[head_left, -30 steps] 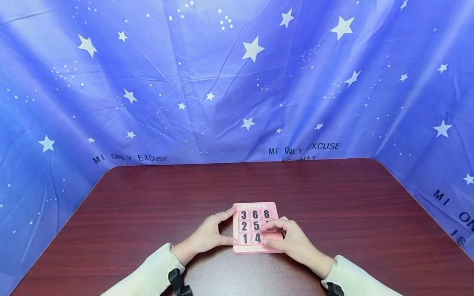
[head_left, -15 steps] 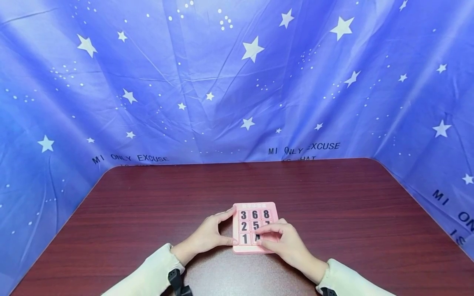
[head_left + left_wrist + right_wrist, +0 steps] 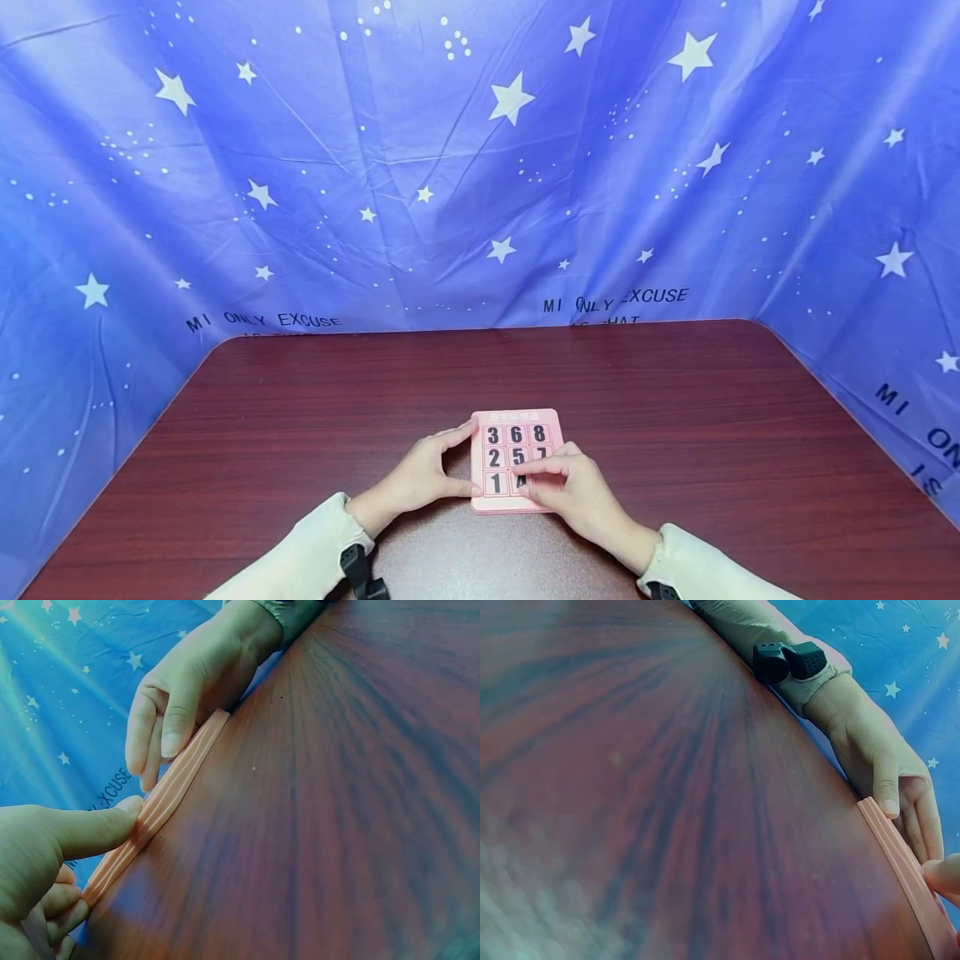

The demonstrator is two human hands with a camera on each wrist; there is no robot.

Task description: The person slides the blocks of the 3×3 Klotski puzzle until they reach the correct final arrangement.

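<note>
A pink number slide puzzle [image 3: 516, 447] lies flat on the table, its rows reading 3 6 8, 2 5 7 and 1 4. My left hand [image 3: 422, 473] holds its left side, thumb at the lower corner and index finger at the upper corner. Over the lower right part of the board is my right hand [image 3: 585, 493], with index finger and thumb tips on the 4 tile [image 3: 521, 481], which they partly cover. The lower right slot is largely hidden under that hand. Edge-on in the left wrist view, the puzzle [image 3: 166, 796] shows a ridged side.
A dark red wood-grain table [image 3: 337, 392] spreads around the puzzle. Behind it hangs a blue curtain [image 3: 420, 250] with white stars and printed words. Black wrist cameras [image 3: 360, 571] sit at both pale sleeves.
My right hand has moved slightly left across the board, its fingertips now covering more of the 4 tile and less of the 7. The left hand and the puzzle have stayed in place.
</note>
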